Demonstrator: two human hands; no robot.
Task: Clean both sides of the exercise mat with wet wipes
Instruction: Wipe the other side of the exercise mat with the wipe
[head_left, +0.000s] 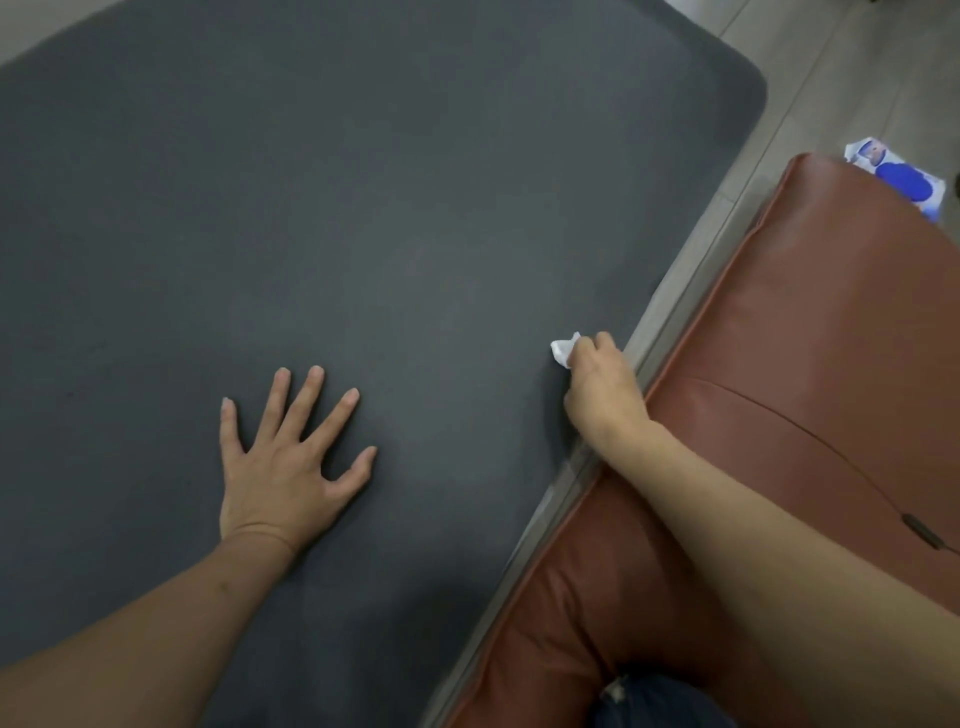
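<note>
A dark grey exercise mat lies flat on the floor and fills most of the view. My left hand rests flat on it with fingers spread, near the lower middle. My right hand grips a crumpled white wet wipe against the mat close to its right edge; only a small part of the wipe shows past the fingers.
A brown leather cushion runs along the mat's right side, with my right forearm across it. A blue and white wet wipe pack lies behind the cushion at the far right. Pale tiled floor shows beyond the mat's rounded corner.
</note>
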